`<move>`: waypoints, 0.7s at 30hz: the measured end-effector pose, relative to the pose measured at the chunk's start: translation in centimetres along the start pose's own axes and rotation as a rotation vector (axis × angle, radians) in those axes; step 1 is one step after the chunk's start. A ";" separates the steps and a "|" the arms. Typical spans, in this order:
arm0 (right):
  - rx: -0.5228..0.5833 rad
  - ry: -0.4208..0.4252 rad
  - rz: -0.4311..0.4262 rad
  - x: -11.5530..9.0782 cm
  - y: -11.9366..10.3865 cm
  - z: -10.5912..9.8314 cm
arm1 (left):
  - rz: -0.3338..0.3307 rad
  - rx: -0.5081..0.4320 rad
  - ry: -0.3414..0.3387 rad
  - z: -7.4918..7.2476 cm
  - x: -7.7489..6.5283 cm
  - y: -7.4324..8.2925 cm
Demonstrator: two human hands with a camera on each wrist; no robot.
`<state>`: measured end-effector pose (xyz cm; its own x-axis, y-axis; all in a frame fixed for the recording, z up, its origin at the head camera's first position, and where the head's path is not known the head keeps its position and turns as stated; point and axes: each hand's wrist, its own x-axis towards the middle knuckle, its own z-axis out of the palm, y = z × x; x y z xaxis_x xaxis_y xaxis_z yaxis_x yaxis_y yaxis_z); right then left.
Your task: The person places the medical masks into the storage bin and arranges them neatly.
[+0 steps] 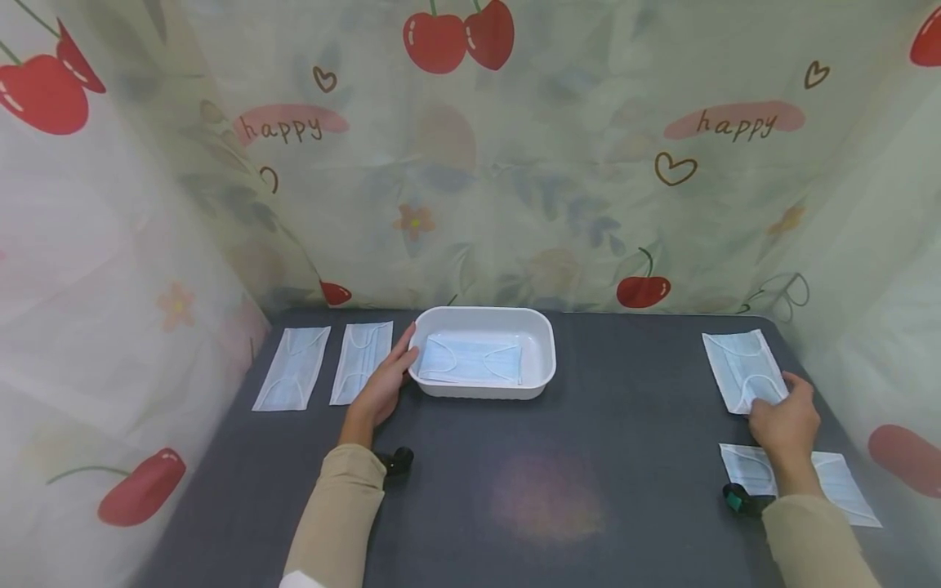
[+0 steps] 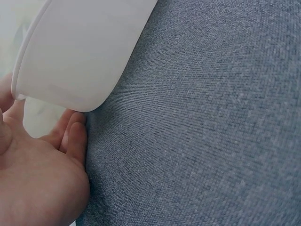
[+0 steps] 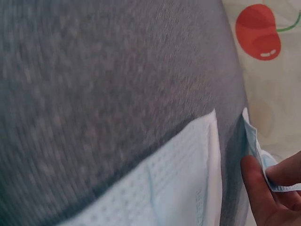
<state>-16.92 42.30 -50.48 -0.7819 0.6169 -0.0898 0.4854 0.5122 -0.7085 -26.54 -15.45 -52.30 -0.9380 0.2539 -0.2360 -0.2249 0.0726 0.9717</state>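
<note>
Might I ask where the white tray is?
In the head view, the white tray sits far centre on the table, its left end touching the left hand.

Both arms reach forward, hands well apart. The left forearm (image 1: 338, 506) slants inward, its beige sleeve (image 1: 323, 531) ending at the bare left wrist (image 1: 358, 431); the left hand (image 1: 382, 388) points ahead, and the wrist view shows several fingers (image 2: 77, 136) extended side by side. The right forearm (image 1: 816, 539) also angles inward, the right hand (image 1: 787, 420) bent with its digits (image 3: 256, 183) close together in a pinch.
</note>
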 end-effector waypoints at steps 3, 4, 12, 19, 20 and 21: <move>0.025 0.018 0.009 -0.4 -0.2 0.1 | -0.001 0.002 -0.001 0.0 0.0 0.0; 0.031 0.029 0.005 -0.5 -0.2 0.2 | -0.001 0.002 -0.002 0.0 -0.1 0.0; 0.073 0.086 -0.068 -1.2 -0.7 0.9 | 0.001 -0.002 0.007 0.0 -0.1 0.1; 0.109 0.114 -0.115 -1.5 -1.5 1.4 | -0.004 -0.005 0.009 0.1 0.0 0.1; 0.116 0.107 -0.108 -1.6 -1.6 1.4 | -0.004 -0.003 0.007 0.1 0.0 0.1; 0.128 0.100 -0.097 -1.7 -1.8 1.5 | -0.007 -0.001 0.009 0.1 0.0 0.1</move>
<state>-17.02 39.46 -50.08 -0.7771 0.6275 0.0487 0.3509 0.4962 -0.7941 -26.49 -15.33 -52.17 -0.9386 0.2449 -0.2431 -0.2321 0.0731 0.9699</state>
